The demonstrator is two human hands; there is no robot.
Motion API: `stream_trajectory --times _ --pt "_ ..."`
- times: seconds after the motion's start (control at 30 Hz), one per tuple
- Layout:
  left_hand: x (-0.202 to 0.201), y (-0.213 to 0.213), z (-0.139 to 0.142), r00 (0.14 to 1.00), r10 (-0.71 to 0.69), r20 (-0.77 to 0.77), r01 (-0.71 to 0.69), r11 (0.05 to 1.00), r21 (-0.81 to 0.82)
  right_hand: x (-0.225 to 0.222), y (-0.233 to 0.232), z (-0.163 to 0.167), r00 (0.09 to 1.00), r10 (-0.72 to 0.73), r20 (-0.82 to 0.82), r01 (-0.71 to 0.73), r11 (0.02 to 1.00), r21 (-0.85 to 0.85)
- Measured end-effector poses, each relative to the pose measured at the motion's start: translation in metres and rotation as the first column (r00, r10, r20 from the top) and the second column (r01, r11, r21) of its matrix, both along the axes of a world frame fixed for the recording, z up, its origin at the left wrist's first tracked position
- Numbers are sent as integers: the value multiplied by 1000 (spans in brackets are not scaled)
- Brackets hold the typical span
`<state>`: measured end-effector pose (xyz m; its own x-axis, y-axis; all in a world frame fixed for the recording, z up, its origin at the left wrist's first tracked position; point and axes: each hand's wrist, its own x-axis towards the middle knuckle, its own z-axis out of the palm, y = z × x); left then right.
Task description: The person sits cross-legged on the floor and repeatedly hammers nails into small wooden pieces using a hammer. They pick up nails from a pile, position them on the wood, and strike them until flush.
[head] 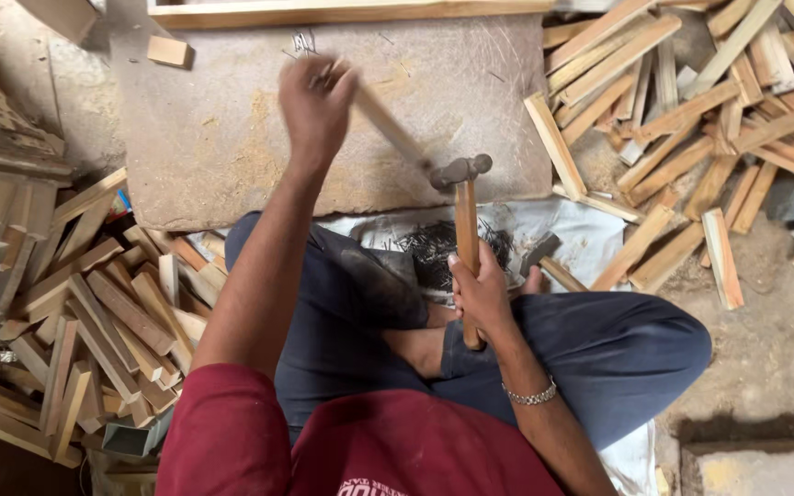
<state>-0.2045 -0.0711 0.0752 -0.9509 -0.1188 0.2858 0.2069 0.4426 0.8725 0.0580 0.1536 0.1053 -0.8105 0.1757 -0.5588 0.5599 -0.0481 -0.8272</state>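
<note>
My left hand (314,101) is raised over a flat stone slab (232,138) and grips the wooden handle of a hammer (457,171). The metal hammer head sits at the top end of a narrow wooden stick (467,230). My right hand (482,296), with a metal bracelet at the wrist, holds that stick upright by its lower part, above my crossed legs. A heap of dark nails (429,246) lies on a white cloth (581,230) just beyond my knees.
Piles of short wooden slats lie on the left (112,312) and on the right (691,119). A long wooden bar (351,11) runs along the slab's far edge, with a small wooden block (167,50) near it. A dark tool (540,249) rests on the cloth.
</note>
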Motion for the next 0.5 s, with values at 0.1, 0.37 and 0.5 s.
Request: stream_trajectory --times 0.1,0.37,0.5 --pt "16 -26 -2 862 213 460 -213 976 -53 -2 -1 8 1000 25 -5 -25 1000 -13" --pt "59 -18 -10 982 -94 165 178 755 -631 -6 -2 15 1000 -5 30 6 1000 -17" --pt "38 5 -33 934 -258 248 357 638 -682 -8 -4 14 1000 2 27 -2 1000 -9"
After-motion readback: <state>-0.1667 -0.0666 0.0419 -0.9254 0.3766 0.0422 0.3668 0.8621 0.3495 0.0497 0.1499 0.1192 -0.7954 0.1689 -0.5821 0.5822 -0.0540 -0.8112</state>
